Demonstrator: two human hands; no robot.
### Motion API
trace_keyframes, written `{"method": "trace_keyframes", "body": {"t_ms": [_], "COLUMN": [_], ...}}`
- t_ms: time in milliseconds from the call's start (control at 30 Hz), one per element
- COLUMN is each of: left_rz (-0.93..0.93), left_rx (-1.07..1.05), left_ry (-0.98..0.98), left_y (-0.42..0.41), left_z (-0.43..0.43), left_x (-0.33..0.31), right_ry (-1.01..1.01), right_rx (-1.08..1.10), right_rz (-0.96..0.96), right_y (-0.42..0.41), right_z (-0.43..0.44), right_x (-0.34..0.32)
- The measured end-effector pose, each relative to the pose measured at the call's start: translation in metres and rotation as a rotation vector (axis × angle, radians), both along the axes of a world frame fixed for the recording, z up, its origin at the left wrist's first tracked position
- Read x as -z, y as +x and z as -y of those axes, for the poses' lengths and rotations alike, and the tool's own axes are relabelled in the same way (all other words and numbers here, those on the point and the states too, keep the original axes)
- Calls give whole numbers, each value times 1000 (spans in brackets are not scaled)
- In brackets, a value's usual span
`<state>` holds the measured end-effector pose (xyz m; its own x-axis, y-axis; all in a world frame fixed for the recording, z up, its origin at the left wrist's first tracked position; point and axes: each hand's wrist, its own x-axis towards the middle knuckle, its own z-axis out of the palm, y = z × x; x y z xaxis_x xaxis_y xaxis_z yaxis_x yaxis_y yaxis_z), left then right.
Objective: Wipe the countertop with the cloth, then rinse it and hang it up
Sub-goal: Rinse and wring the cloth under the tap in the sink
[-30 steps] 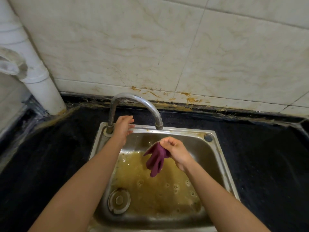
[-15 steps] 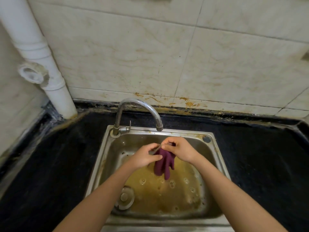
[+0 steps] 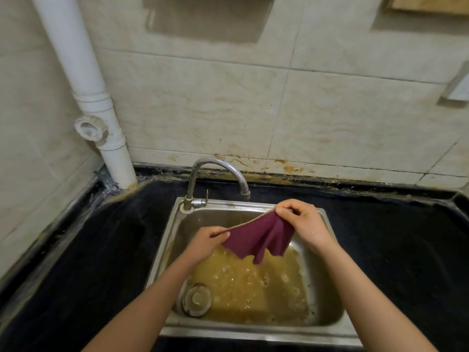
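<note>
A dark purple cloth (image 3: pixel 261 237) hangs spread out above the steel sink (image 3: pixel 330 316). My left hand (image 3: pixel 205 240) pinches its left corner and my right hand (image 3: pixel 302 222) pinches its right corner, so the top edge is stretched between them and the rest droops down. The cloth is just below and in front of the curved metal faucet (image 3: pixel 218 171), whose spout shows no running water. The black countertop (image 3: pixel 106 255) surrounds the sink on both sides.
Brownish water with bubbles lies in the sink bottom, and a round drain plug (image 3: pixel 196 299) sits at its front left. A white drain pipe (image 3: pixel 94 102) rises in the left corner. Stained tiled wall stands behind; a wooden edge (image 3: pixel 429 5) shows at top right.
My left hand came off the faucet base and took hold of the cloth. Both hands then pulled apart, opening the bunched cloth into a spread sheet. The camera tilted up.
</note>
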<state>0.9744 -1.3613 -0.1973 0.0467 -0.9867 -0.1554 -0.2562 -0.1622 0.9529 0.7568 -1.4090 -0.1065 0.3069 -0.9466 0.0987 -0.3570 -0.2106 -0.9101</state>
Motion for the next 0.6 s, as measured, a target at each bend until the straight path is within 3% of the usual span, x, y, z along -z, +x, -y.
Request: {"method": "trace_keyframes", "body": {"t_ms": [233,367,500,600], "left_rz": [15,-15,-19,-116], "left_rx": [-76,-61,-76,-93], "left_ry": [10,-58,-121,-93], "left_y": [7,-2,-18,-32], "left_z": [-9,-15,-21,-24], "left_x": [-2,-13,-23,-27], "right_ry": [-98,-17,126,299], "right_rx": [253,347,434,421], "right_rz": [-244,-308,-181,86], "right_y": [-13,-14,-9,-2], "right_z": [-6,-12,-14,-19], "right_x": [29,40,39,34]}}
